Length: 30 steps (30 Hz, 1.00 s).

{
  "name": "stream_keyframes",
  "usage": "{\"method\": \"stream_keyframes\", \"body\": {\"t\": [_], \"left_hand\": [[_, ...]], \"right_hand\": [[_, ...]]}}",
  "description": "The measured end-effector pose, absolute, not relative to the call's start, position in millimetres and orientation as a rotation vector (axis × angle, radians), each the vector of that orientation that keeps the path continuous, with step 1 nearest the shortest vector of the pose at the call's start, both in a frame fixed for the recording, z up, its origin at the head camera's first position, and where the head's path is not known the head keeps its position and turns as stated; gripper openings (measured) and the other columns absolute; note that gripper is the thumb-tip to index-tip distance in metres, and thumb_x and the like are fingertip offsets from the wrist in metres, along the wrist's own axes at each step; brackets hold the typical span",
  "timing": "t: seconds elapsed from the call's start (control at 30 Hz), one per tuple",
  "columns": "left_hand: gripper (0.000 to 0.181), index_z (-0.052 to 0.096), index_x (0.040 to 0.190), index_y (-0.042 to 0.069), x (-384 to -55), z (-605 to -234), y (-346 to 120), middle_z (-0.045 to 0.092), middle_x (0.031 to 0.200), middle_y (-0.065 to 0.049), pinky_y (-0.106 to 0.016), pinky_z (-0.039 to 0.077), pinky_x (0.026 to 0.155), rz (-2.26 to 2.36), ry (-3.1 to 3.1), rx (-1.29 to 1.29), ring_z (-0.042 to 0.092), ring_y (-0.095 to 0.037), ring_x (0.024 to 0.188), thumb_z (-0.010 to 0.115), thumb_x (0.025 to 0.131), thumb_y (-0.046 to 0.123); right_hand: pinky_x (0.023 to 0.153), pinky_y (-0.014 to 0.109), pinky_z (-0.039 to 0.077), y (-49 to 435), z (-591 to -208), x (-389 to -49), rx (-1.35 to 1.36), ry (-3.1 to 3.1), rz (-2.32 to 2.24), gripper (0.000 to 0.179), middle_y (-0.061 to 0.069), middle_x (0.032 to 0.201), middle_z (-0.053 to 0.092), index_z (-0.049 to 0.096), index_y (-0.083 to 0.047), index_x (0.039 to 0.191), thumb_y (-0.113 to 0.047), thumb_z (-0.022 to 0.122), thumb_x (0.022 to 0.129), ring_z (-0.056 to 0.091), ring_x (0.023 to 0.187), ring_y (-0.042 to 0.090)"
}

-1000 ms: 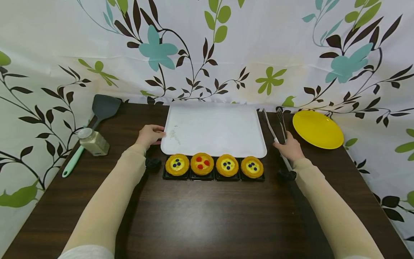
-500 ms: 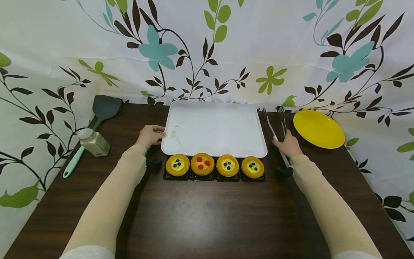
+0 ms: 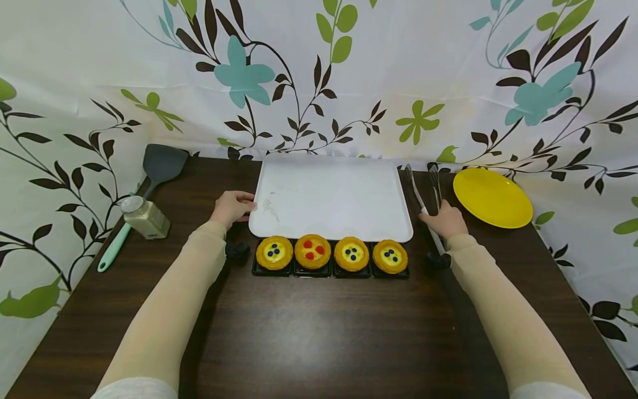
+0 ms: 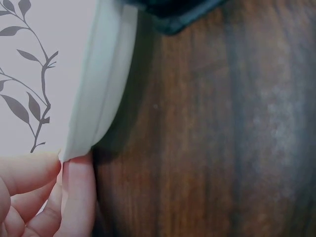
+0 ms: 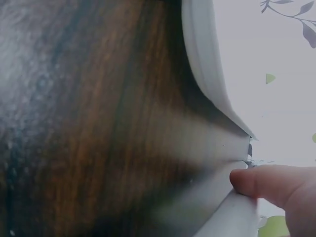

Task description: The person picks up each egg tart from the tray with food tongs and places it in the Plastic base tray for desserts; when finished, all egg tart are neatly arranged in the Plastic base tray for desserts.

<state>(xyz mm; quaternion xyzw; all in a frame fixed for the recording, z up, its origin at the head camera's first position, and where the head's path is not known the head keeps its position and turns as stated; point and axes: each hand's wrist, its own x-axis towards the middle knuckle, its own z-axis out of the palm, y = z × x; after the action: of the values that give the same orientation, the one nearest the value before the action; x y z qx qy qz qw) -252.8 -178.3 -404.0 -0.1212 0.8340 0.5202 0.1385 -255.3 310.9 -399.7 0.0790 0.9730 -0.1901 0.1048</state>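
In the head view my left hand (image 3: 232, 207) holds the left edge of a white rectangular tray (image 3: 331, 197). The left wrist view shows the thumb and a finger pinching the tray's rim (image 4: 106, 94). On the right, my right hand (image 3: 447, 220) grips metal tongs (image 3: 416, 191) with pale handles, lying just off the tray's right side with the tips pointing away. Its thumb (image 5: 254, 181) presses on a handle in the right wrist view; the other fingers are mostly hidden. Along the tray's near edge, several tarts (image 3: 312, 252) with red or blue dots sit in black holders (image 3: 311, 274).
A yellow plate (image 3: 492, 198) lies at the right back. At the left, a grey spatula (image 3: 164, 163) with a mint handle lies behind a lidded jar (image 3: 148, 220). Patterned cloth (image 3: 319, 83) hangs behind the dark wooden table (image 3: 319, 332).
My right hand has shifted slightly up along the tongs. The left hand, tray and tarts stay in place; the head view has moved a little.
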Motion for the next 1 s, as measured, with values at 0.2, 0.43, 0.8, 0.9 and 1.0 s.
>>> {"method": "stream_keyframes", "body": {"t": [0.2, 0.43, 0.8, 0.9, 1.0], "left_hand": [[0.041, 0.048, 0.135, -0.004, -253.4, -403.3, -177.4, 0.054, 0.125, -0.025, -0.039, 0.053, 0.090, 1.498, 2.415, -0.360, 0.057, -0.033, 0.109, 0.055, 0.096, 0.007], [0.041, 0.048, 0.135, -0.004, -253.9, -404.6, -177.3, 0.054, 0.126, -0.025, -0.039, 0.053, 0.090, 1.490, 2.416, -0.363, 0.057, -0.033, 0.108, 0.055, 0.096, 0.008], [0.040, 0.049, 0.134, -0.005, -250.4, -400.5, -176.6, 0.054, 0.125, -0.026, -0.040, 0.053, 0.091, 1.513, 2.421, -0.352, 0.057, -0.034, 0.109, 0.054, 0.096, 0.007], [0.040, 0.049, 0.134, -0.004, -250.4, -400.8, -176.2, 0.054, 0.124, -0.025, -0.039, 0.052, 0.091, 1.512, 2.419, -0.355, 0.057, -0.033, 0.109, 0.055, 0.096, 0.007], [0.040, 0.049, 0.134, -0.004, -251.2, -401.6, -176.3, 0.054, 0.125, -0.025, -0.039, 0.053, 0.091, 1.502, 2.419, -0.360, 0.057, -0.033, 0.108, 0.055, 0.096, 0.007]], "right_hand": [[0.101, 0.062, 0.037, 309.1, -394.5, -255.4, 0.237, 2.875, -0.516, 0.085, 0.045, 0.135, 0.031, 0.016, 0.021, 0.140, -0.039, 0.051, 0.091, 0.039, 0.119, 0.055], [0.097, 0.061, 0.041, 309.4, -394.8, -257.9, 0.221, 2.881, -0.481, 0.085, 0.046, 0.131, 0.034, 0.019, 0.023, 0.138, -0.040, 0.051, 0.091, 0.043, 0.115, 0.055], [0.100, 0.060, 0.040, 305.9, -393.3, -259.9, 0.247, 2.870, -0.473, 0.083, 0.046, 0.130, 0.035, 0.018, 0.023, 0.138, -0.037, 0.052, 0.092, 0.044, 0.115, 0.054], [0.099, 0.060, 0.040, 306.0, -393.2, -260.9, 0.247, 2.864, -0.471, 0.083, 0.046, 0.130, 0.035, 0.019, 0.023, 0.137, -0.037, 0.051, 0.091, 0.044, 0.114, 0.053], [0.100, 0.060, 0.039, 305.8, -392.6, -260.7, 0.246, 2.859, -0.469, 0.083, 0.046, 0.131, 0.034, 0.018, 0.023, 0.138, -0.037, 0.052, 0.092, 0.043, 0.115, 0.054]]}}
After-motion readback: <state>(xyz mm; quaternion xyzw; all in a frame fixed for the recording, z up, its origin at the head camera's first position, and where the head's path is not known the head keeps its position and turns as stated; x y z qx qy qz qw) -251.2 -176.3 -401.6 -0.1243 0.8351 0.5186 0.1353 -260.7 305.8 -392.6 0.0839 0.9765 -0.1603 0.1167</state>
